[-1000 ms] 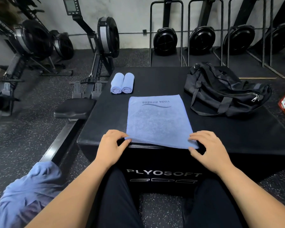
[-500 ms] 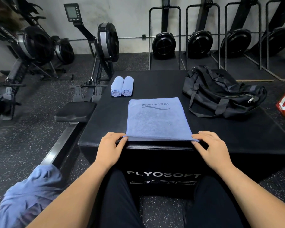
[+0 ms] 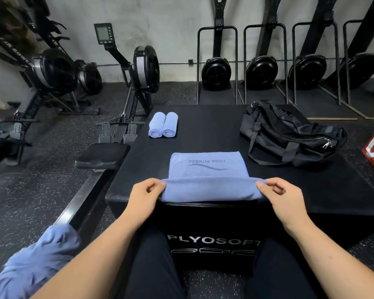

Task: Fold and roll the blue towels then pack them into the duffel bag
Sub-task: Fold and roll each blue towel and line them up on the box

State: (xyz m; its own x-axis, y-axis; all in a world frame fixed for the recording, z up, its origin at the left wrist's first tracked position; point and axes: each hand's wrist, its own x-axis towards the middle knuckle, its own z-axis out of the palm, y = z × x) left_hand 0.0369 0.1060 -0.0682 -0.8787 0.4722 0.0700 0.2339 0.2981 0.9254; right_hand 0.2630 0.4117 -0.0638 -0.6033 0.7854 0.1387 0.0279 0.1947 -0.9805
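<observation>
Blue towel (image 3: 205, 169): folded flat at the near middle of the black plyo box (image 3: 203, 126), print up. Its near edge is lifted and curled over toward the far side.
Left hand (image 3: 143, 199): thumb and fingers pinch the near-left corner of that raised edge.
Right hand (image 3: 283, 199): pinches the near-right corner the same way.
Step in hand: probably the first turn of the roll. Keep both corners level, tuck the first turn tight, and roll straight toward the far edge. An uneven pull would likely leave the roll cone-shaped, with ragged ends.
Rolled towels (image 3: 162, 125): two finished rolls lie side by side, touching, at the far left of the box.
Duffel bag (image 3: 289, 134): slumped at the far right of the box, well apart from the rolls. Its zip (image 3: 307, 140) looks closed, so the inside is hidden and no towel shows in it. It will probably need opening before packing.
Loose heap (image 3: 37, 262): blue cloth bunched at the near left, off the box, likely towels still to fold.
</observation>
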